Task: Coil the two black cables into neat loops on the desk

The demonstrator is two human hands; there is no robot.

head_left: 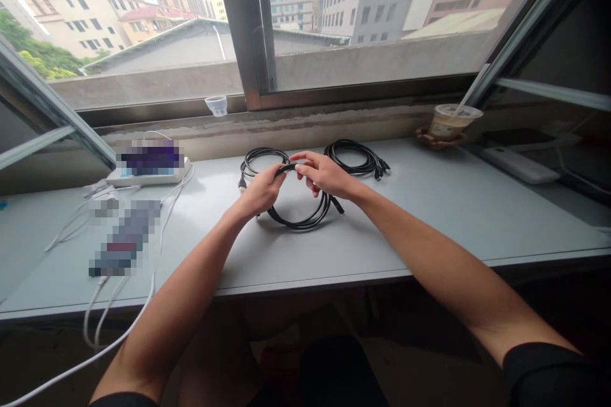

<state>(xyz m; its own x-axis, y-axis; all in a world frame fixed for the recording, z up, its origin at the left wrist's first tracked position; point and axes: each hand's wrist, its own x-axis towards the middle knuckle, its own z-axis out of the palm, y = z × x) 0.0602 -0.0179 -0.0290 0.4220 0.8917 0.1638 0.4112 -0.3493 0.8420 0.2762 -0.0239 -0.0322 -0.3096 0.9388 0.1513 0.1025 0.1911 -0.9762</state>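
Note:
Between my hands is a coiled black cable [305,224], its loop hanging down to the grey tabletop. My left hand [263,189] is closed around the top left of the coil. At the upper right of the same loop, my right hand [327,173] pinches the strands, with its index finger reaching over toward the left hand. A plug end sticks out at the lower right of this coil. Just behind my left hand lies a second coiled black cable [258,154], partly hidden. To the right rests a third black coil [354,156] with its connectors pointing right.
On the left stand a white power strip [147,179], white cords [165,229] and a blurred phone-like object [126,238]. A drink cup with a straw [449,122] sits at the back right, and a small clear cup [217,106] on the window sill. The table's front edge [315,284] is near me.

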